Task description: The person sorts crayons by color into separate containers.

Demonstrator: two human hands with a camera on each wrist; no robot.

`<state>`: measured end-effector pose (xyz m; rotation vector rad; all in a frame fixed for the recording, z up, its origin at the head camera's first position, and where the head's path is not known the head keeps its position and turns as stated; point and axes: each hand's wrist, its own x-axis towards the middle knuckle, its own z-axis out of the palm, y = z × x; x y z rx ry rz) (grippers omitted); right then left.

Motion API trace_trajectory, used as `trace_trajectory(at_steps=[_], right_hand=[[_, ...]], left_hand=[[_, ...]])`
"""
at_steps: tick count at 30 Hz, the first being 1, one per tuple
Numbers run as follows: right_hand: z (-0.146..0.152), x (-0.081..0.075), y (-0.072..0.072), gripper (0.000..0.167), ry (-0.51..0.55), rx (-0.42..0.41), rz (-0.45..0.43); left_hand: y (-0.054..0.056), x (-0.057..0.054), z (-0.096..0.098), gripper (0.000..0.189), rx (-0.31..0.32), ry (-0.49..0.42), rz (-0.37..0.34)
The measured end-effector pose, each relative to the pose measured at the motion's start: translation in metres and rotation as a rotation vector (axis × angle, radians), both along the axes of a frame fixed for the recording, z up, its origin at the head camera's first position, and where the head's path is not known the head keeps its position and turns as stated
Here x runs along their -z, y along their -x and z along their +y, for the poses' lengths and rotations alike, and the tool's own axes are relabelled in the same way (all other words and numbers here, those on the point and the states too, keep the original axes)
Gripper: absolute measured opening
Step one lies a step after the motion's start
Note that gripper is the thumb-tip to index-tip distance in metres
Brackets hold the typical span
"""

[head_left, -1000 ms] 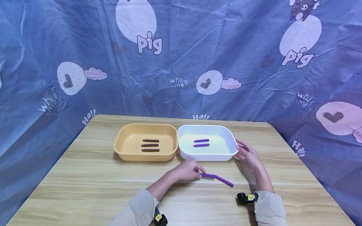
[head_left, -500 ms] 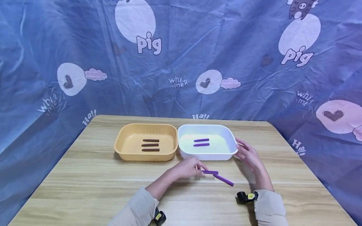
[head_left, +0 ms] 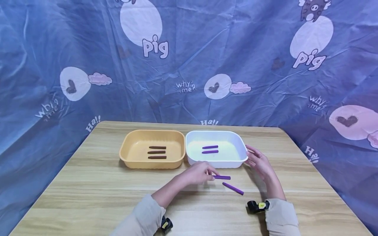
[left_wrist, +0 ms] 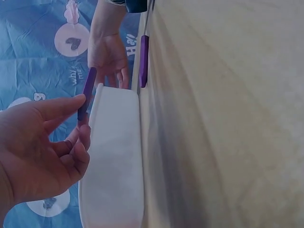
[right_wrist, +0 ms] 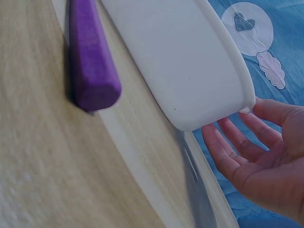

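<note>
In the head view my left hand [head_left: 198,173] pinches a purple crayon [head_left: 222,177] just in front of the white tray [head_left: 217,164]. The left wrist view shows this crayon [left_wrist: 87,92] between thumb and fingers, raised beside the tray's wall. My right hand [head_left: 261,164] touches the right end of the white tray. In the right wrist view its fingers [right_wrist: 244,149] lie fairly straight against that end, with one digit at the rim. Another purple crayon [head_left: 233,188] lies slanted on the table. Inside the white tray are two purple crayons [head_left: 210,151], side by side.
A yellow-orange tray [head_left: 127,160] stands directly left of the white one, with three brown crayons [head_left: 157,152] in it. Both sit on a wood-grain table [head_left: 88,196]. A blue printed cloth [head_left: 165,98] hangs behind and along the sides.
My left hand has lifted its purple crayon off the table, away from the slanted one and slightly toward the white tray. My right hand stays at the tray's end.
</note>
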<state>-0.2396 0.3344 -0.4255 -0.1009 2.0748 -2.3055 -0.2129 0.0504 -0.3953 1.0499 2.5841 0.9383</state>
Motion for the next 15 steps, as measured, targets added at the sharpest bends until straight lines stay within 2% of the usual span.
trace_trajectory(at_steps=[7, 15], right_hand=[[0.0, -0.001, -0.001, 0.055, -0.024, -0.004, 0.007], [0.001, 0.002, 0.0, 0.051, -0.034, -0.019, 0.048]], left_hand=[[0.003, -0.012, 0.002, 0.018, -0.01, -0.028, 0.002], [0.011, -0.025, 0.005, 0.019, -0.006, -0.043, 0.049]])
